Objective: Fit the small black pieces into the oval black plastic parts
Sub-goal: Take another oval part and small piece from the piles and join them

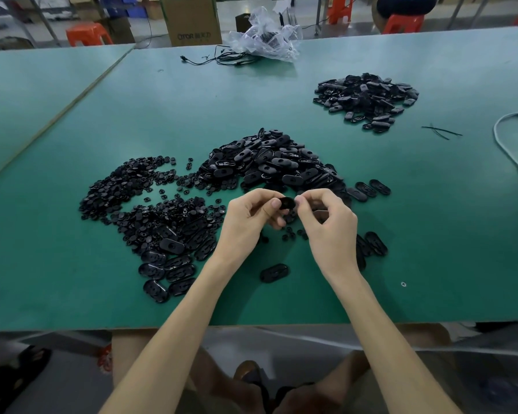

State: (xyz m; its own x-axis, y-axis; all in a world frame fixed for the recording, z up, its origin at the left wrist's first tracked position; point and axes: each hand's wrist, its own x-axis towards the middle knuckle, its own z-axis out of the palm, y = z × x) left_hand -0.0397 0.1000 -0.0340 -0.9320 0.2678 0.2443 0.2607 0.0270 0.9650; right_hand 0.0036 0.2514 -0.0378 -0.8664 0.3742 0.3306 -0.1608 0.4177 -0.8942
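One oval black part (286, 202) is pinched above the desk (431, 234), its long axis lying side to side: one end is gripped by the left hand (248, 216), the other by the right hand (331, 225) (fingers (263, 196) curled). Small black pieces (126, 192) are heaped nearer the left hand.

The single head-worn camera looks forward and steeply down, close above the forearms (192, 309). The fingers (274, 204) of the left hand (245, 216) and right hand (329, 222) sit near frame centre. The green table (72, 264) extends beyond them to its far edge.
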